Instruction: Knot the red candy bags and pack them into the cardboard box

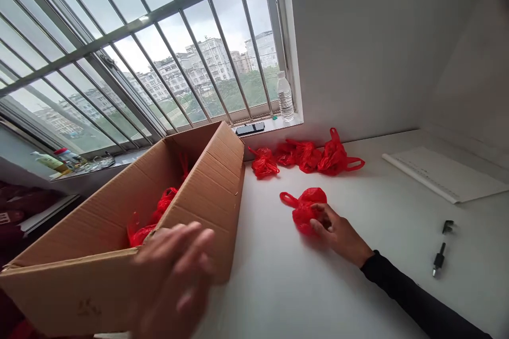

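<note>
My right hand (334, 228) reaches out over the white table (302, 286) and closes its fingers on a small red plastic bag (304, 206). Near the front of an open cardboard box (207, 185) at the left, my left hand (178, 270) is blurred by motion, its fingers stretched out and holding nothing. Several red bags (153, 217) lie inside the box. Three more red bags (306, 156) sit in a row by the wall, beyond the right hand.
A water bottle (285, 96) and a dark phone (249, 128) rest on the window sill. A white flat panel (445, 172) lies at the right, with two small black metal parts (439, 259) in front of it. A barred window fills the upper left.
</note>
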Demonstrator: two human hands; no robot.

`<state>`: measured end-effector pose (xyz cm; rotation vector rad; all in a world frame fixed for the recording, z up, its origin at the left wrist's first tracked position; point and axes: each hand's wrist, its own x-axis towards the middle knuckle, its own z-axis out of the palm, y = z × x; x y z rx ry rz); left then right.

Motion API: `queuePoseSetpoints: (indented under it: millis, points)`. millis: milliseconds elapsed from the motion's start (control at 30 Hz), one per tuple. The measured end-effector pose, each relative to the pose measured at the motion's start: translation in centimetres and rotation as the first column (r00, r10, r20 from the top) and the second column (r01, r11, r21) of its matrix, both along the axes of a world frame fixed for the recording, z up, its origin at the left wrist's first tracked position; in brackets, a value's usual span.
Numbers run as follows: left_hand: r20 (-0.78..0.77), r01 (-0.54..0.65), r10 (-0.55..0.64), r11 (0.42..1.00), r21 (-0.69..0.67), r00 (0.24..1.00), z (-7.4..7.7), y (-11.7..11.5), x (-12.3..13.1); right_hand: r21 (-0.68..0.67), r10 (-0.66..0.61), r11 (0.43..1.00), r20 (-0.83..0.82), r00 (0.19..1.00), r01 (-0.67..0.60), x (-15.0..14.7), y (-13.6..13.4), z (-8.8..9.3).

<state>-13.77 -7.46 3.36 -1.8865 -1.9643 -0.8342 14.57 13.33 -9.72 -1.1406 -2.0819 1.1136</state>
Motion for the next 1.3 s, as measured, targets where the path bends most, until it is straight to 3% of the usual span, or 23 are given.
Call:
queuePoseSetpoints:
  millis: [33, 100, 200, 267, 367, 500, 667, 733, 867, 967, 1133, 1200, 1300]
  points:
    - [0.011, 0.042, -0.042, 0.999, 0.002, 0.999, -1.8, 1.1, 2.1, 0.006, 0.046, 0.999, -0.012, 0.999, -0.046, -0.3, 0.0, 0.4]
    - [0.298, 0.149, -0.115, 0.984, -0.094, 0.948, -5.7, 4.2, 6.0, 0.047, 0.078, 0.996, -0.022, 0.997, -0.077, -0.5, 0.3, 0.9]
    - [0.431, 0.159, -0.073, 0.973, -0.167, 0.899, -10.5, 10.0, 9.8, 0.159, -0.021, 0.987, -0.018, 1.000, 0.023, -0.2, 1.8, 0.7]
    - [0.491, 0.184, -0.076, 0.967, -0.176, 0.868, -12.6, 13.0, 11.0, 0.227, -0.049, 0.973, 0.002, 0.999, 0.047, 0.1, 2.7, -0.1]
    - [0.574, 0.226, -0.094, 0.961, -0.162, 0.813, -14.5, 15.4, 11.7, 0.272, -0.014, 0.962, 0.063, 0.998, -0.004, 0.3, 3.4, -1.6]
    - [0.674, 0.202, -0.082, 0.974, -0.102, 0.734, -16.0, 15.8, 11.1, 0.267, -0.024, 0.964, 0.105, 0.994, -0.005, 0.4, 3.7, -2.7]
    - [0.817, -0.009, 0.049, 0.999, -0.054, 0.575, -16.9, 15.6, 8.5, 0.272, -0.170, 0.951, 0.071, 0.983, 0.145, 1.5, 4.7, -2.2]
    - [0.856, 0.003, 0.029, 0.999, -0.035, 0.516, -16.5, 15.9, 8.1, 0.281, -0.187, 0.945, 0.042, 0.981, 0.168, 1.2, 4.7, -1.9]
    - [0.901, 0.144, -0.090, 0.989, 0.031, 0.425, -15.8, 17.2, 8.8, 0.274, -0.083, 0.959, 0.020, 0.996, 0.074, -0.8, 3.9, -2.0]
    - [0.920, 0.140, -0.113, 0.988, 0.065, 0.374, -16.5, 17.9, 9.1, 0.236, -0.079, 0.969, 0.024, 0.997, 0.071, -1.0, 3.9, -2.6]
    - [0.935, -0.100, -0.055, 0.990, 0.096, 0.351, -18.5, 18.2, 7.3, 0.176, -0.336, 0.927, -0.008, 0.942, 0.332, 1.7, 5.3, -3.1]
    - [0.920, -0.090, -0.083, 0.988, 0.127, 0.383, -18.4, 17.9, 7.1, 0.152, -0.349, 0.925, -0.023, 0.937, 0.348, 2.1, 5.3, -3.0]
    - [0.868, 0.018, -0.148, 0.987, 0.159, 0.474, -17.2, 17.5, 8.2, 0.119, -0.305, 0.944, -0.038, 0.952, 0.307, 1.4, 4.5, -2.5]
